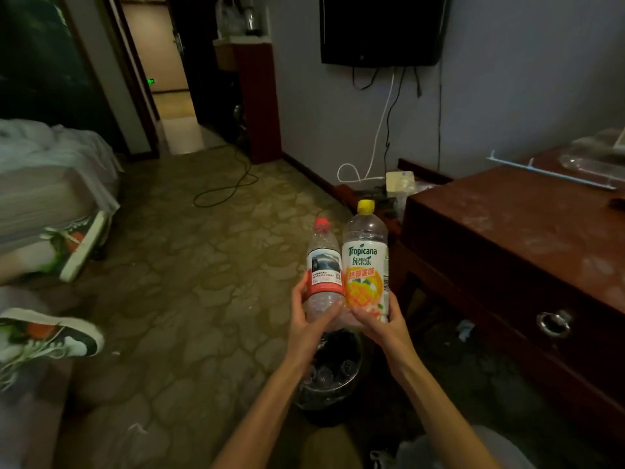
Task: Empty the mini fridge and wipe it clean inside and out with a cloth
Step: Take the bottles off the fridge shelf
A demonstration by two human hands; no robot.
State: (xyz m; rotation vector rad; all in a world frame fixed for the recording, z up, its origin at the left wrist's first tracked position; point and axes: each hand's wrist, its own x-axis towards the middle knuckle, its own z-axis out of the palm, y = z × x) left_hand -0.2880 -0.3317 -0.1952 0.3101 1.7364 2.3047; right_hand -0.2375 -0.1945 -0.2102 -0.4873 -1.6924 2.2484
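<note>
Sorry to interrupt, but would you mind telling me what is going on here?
A person holds two bottles side by side above a dark bin that has clear bottles in it. The left hand grips a red-capped water bottle; the right hand grips a yellow-capped Tropicana bottle. Both look nearly empty. A wooden desk stands to the right; no fridge is in view.
</note>
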